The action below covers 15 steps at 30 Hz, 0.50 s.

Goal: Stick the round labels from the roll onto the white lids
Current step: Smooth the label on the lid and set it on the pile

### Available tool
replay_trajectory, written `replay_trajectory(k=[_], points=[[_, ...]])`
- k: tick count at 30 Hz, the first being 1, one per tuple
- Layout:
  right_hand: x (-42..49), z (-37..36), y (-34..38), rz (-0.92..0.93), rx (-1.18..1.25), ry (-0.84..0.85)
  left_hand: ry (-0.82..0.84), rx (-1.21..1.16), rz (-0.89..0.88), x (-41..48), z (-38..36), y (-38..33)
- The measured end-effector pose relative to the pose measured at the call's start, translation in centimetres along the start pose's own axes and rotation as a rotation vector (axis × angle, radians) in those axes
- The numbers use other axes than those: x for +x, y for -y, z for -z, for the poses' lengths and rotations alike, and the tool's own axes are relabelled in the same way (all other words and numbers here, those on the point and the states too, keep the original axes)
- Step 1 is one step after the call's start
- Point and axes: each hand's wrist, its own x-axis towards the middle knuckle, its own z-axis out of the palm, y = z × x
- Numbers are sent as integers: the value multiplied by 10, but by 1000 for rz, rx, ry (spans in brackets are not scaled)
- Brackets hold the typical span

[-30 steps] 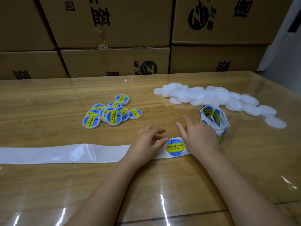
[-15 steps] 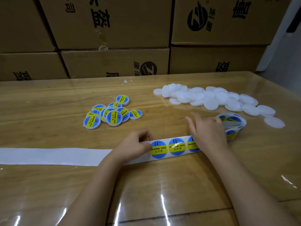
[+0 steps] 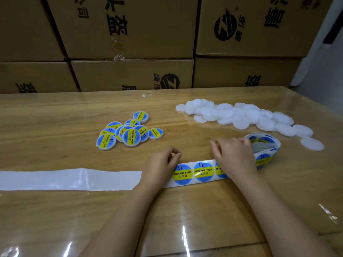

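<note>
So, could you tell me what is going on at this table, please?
A person is labelling lids. The left hand pinches the backing strip beside the next label, while the right hand presses the strip flat near the roll. Labelled lids lie in one pile, plain white lids in another.

Light is even and moderately bright, falling from above, and there are no hard shadows. Only a faint, soft shade lies on the table point(image 3: 55, 141) just under the left hand point(image 3: 161, 166) and the right hand point(image 3: 233, 156). The table's glossy clear cover throws thin white glare streaks on the near side of the label strip point(image 3: 202, 172). The strip's bare part, left of the printed labels, carries a pale sheen. Beyond the strip to the right, the white lids point(image 3: 241, 115) are almost washed out, with edges that are hard to tell apart. Print on the strip reads sharp, and detail softens toward the bottom corners. The wide lens bends the table's far edge and makes the cartons point(image 3: 130, 28) behind it lean.
</note>
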Motion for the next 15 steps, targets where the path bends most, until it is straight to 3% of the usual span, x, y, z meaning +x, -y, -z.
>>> replay_trajectory(k=[4, 12, 15], points=[[27, 10, -4, -53, 78, 92, 49, -33, 6, 5, 0, 3], [118, 3, -60, -279, -79, 607, 38, -43, -5, 5, -1, 2], [141, 8, -77, -329, 22, 643, 57, -21, -7, 6, -2, 3]])
